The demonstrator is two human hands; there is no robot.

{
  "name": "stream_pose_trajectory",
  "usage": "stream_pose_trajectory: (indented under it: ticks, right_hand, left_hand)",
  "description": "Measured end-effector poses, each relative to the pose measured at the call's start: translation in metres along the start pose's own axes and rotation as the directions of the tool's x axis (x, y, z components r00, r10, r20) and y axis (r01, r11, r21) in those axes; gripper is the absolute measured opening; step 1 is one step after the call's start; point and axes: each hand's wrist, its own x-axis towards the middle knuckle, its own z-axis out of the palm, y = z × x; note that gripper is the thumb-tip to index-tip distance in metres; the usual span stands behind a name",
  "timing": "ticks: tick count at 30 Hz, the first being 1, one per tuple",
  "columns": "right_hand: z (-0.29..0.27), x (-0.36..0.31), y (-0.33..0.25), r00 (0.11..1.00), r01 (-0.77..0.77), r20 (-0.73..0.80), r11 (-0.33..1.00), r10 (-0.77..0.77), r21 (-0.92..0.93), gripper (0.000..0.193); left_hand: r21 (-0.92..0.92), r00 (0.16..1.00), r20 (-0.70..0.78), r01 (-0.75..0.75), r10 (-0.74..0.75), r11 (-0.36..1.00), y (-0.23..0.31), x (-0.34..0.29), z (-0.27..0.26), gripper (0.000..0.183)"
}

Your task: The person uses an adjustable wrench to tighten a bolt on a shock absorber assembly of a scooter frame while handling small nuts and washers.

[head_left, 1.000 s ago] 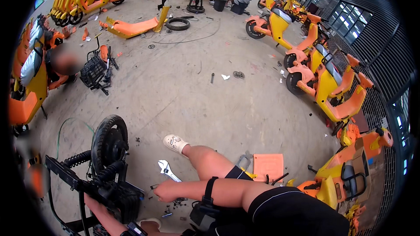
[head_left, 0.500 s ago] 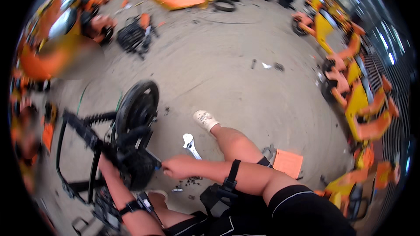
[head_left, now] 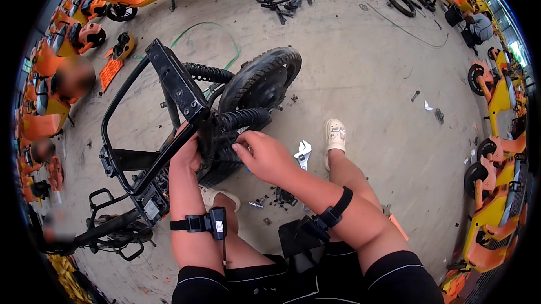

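Your L hand (head_left: 190,152) is up against the black steel scooter frame (head_left: 176,81), just below its flat drilled top plate; the fingers go out of sight behind metal, so can't tell how far closed they are or what exactly they've hold of; prob. there to steady the frame; your R hand (head_left: 260,156) is curled in near the lower black coil-spring shock (head_left: 245,118), thumb & forefinger drawn close tog.; can't tell if a small part or tool is pinched there; prob. it comes in from that side as it's opp. the L; the frame is on the floor in front of you, left of centre; its long axis runs diag., thick-treaded black wheel (head_left: 259,78) up-right & away from you, main tube running off low-left; top plate slants, far end up-left, near end toward your hands; silver adjustable wrench (head_left: 303,154) lies on the floor just R of your R hand, head pointing away, prob. for easy reach; small dark loose bits (head_left: 283,197) lie nearer you, likewise handy.
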Motion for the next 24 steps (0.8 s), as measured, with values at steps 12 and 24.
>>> stream_pose_trajectory:
  ticks: [12,24]
  right_hand:
    - [0.019,0.028,-0.008,0.98,0.083,-0.175,0.992,-0.099,-0.096,0.021]
    - [0.026,0.033,-0.013,0.985,0.003,-0.173,0.999,0.006,0.047,0.022]
  left_hand:
    - [0.066,0.997,0.077,-0.001,-0.004,0.998,0.02,-0.011,0.026,0.029]
    - [0.078,0.995,0.091,-0.055,0.048,0.995,0.024,-0.01,0.033,0.032]
